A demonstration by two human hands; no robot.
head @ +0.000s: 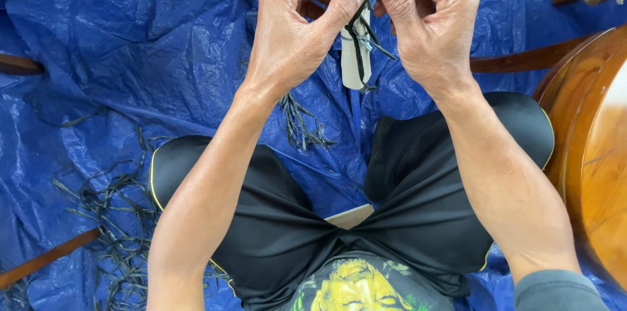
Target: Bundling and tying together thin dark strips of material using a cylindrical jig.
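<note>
I hold a pale flat stick [356, 56] up in front of me, above the gap between my knees, with thin dark strips [360, 23] wrapped and trailing around its upper part. Its long axis runs nearly straight up and down in the view; the free lower end points back toward my lap, and the top end goes out of the frame between my knuckles.

My left hand [297, 23] is curled, its thumb pressed against the strips on the stick's left side. My right hand [428, 20] is curled the same way, thumb pinching from the right, so both thumbs meet at one spot. Gripping it from both sides likely keeps the strips taut and the stick steady while my fingertips work close together.

Beneath the stick a loose tuft of dark strips [302, 125] lies on the blue tarp [130, 36] spread over the floor. I sit with my black shorts [418, 200] wide, probably so scraps drop onto the tarp. More strips [111, 213] are scattered by my left leg. A polished wooden piece of furniture [588, 147] stands at my right.
</note>
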